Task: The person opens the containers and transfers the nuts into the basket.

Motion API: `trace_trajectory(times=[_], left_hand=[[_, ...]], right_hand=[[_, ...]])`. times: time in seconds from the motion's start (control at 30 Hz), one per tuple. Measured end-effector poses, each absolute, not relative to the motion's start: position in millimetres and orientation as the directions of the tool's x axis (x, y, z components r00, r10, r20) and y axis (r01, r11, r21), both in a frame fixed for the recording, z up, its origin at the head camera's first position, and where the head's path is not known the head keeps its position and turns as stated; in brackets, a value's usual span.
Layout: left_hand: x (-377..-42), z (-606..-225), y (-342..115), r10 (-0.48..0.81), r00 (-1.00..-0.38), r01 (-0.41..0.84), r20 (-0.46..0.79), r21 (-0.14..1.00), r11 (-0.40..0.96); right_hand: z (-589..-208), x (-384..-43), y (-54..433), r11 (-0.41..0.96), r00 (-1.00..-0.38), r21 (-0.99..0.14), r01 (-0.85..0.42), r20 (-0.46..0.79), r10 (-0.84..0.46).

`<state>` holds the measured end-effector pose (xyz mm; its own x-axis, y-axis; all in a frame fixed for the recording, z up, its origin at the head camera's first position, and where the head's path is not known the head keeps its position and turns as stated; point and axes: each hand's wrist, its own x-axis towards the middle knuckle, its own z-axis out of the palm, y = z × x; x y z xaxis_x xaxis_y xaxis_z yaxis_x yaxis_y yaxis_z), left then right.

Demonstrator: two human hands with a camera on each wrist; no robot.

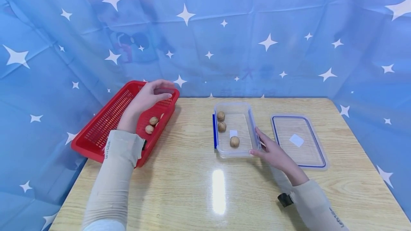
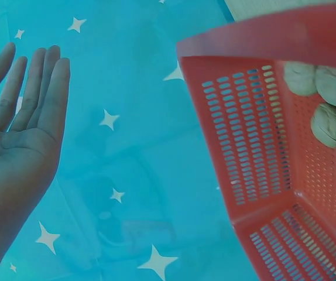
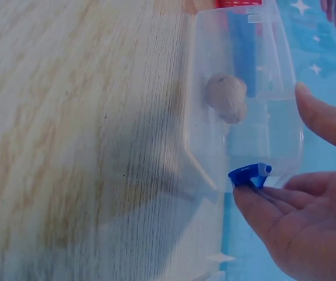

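Note:
My left hand (image 1: 148, 97) is over the far end of a red plastic basket (image 1: 96, 131), with nothing held. In the left wrist view its fingers are extended and the palm (image 2: 21, 152) is bare. Several walnuts (image 1: 153, 120) lie in the basket; my hand and forearm hide part of its inside. My right hand (image 1: 274, 154) holds the right side of a clear plastic container (image 1: 237, 152), thumb by the near corner and fingers by a blue latch (image 3: 251, 174). Three walnuts lie inside the container, one (image 1: 234, 141) near its front and two along the left wall.
A clear lid (image 1: 300, 149) with a blue seal lies flat on the wooden table (image 1: 179, 188), right of the container. Behind the table hangs a blue curtain (image 1: 205, 38) with white stars. The basket stands at the table's left edge.

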<state>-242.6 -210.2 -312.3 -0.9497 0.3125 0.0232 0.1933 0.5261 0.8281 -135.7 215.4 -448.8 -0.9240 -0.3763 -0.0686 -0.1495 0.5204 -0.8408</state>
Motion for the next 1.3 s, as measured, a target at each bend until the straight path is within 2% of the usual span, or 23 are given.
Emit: trace_trajectory(times=[0.63,1.3], left_hand=[[-245,-314,-179,0.393,-0.919,0.225,0.037,0.868,0.442],[-245,-343,-149,0.412,-0.910,0.199,0.032,0.908,0.369]], right_hand=[[-448,-136,215,0.519,-0.923,-0.843,-0.140,-0.079,-0.377],[-449,-136,214,0.513,-0.926,-0.848,-0.135,-0.076,-0.370]])
